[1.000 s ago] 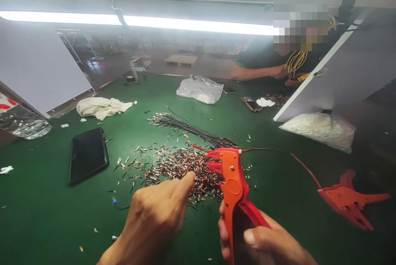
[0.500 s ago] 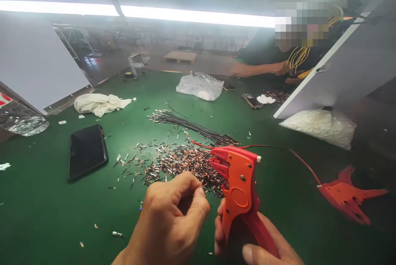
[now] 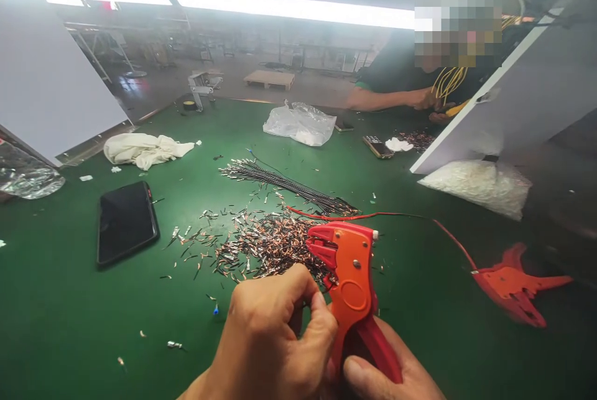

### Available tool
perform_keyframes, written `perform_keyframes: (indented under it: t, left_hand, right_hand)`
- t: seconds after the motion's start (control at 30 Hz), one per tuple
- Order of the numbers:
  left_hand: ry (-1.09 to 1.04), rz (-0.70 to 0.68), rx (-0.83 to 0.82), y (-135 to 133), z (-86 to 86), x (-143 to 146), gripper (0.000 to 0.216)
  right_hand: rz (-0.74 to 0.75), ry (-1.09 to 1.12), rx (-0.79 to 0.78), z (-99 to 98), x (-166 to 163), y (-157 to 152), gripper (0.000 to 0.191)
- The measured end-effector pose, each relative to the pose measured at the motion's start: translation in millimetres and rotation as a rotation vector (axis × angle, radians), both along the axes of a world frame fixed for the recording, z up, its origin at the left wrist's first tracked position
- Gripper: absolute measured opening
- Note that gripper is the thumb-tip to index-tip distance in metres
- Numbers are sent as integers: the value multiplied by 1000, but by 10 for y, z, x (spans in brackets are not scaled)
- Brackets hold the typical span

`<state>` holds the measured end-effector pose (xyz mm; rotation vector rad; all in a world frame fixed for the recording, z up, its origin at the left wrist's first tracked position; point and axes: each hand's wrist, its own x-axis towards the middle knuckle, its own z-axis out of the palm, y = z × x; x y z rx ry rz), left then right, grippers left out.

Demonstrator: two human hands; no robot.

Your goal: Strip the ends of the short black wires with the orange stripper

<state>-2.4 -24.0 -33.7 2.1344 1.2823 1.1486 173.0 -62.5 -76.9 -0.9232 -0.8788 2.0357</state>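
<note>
My right hand (image 3: 387,378) grips the handles of an orange and red wire stripper (image 3: 351,285), its jaws pointing up and to the left. My left hand (image 3: 275,338) is curled in a pinch right beside the tool's body; what its fingertips hold is too small to make out. Just beyond both hands lies a heap of short stripped wire pieces (image 3: 265,244) on the green table (image 3: 56,313). Behind the heap rests a bundle of thin black wires (image 3: 284,185), and a red wire (image 3: 401,216) runs off to the right.
A second red stripper (image 3: 513,285) lies at the right. A black phone (image 3: 125,221) and white cloth (image 3: 142,149) are at the left, plastic bags (image 3: 301,124) farther back. Another person's arm (image 3: 387,99) rests across the table, beside a slanted white panel (image 3: 513,95).
My left hand drew back from the wire heap, curled into a pinch and came up against the stripper. The stripper turned and shifted slightly left.
</note>
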Motion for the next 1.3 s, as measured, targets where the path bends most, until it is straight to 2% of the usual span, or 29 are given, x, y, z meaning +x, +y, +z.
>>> perform_keyframes:
  t: [0.1,0.2,0.43,0.53,0.63,0.7,0.73,0.77,0.87,0.93,1.03,1.17,1.3]
  left_hand:
    - [12,19,5,-11,-20,11,22]
    - [-70,32,-37,-10,-28,21,24]
    - [-307,25,-506,141,146,-65,25]
    - [-383,25,-564,216,215,-99,25]
    - [-375,-61,-553,222,214,-119,29]
    - [-295,-108,-486,186,168,-132,33]
    - [-232,-114,-399,161,134,-140,33]
    - [-150,-95,-279,137,94,-148,31]
    - [129,-32,247,90,-29,-174,23]
    - [277,4,422,91,-86,-185,25]
    - [396,48,478,120,-106,-190,24]
    - [530,86,475,131,-45,-183,20]
    - [522,80,460,74,8,-161,23]
  right_hand:
    - [27,19,52,2,4,35,44]
    - [61,41,86,-14,3,60,41]
    - [46,180,-37,-68,16,50,49]
    - [32,233,-76,-65,7,43,50]
    - [27,320,-110,-34,-16,41,48]
    - [40,385,-151,-3,-25,53,43]
    - [52,409,-168,12,-24,64,42]
    - [61,426,-178,25,-20,78,40]
    - [69,453,-184,47,13,131,39]
    - [88,465,-188,46,40,161,39]
    - [130,466,-177,18,76,178,40]
    - [140,484,-71,-57,108,160,40]
    - [165,407,-39,-151,103,149,38]
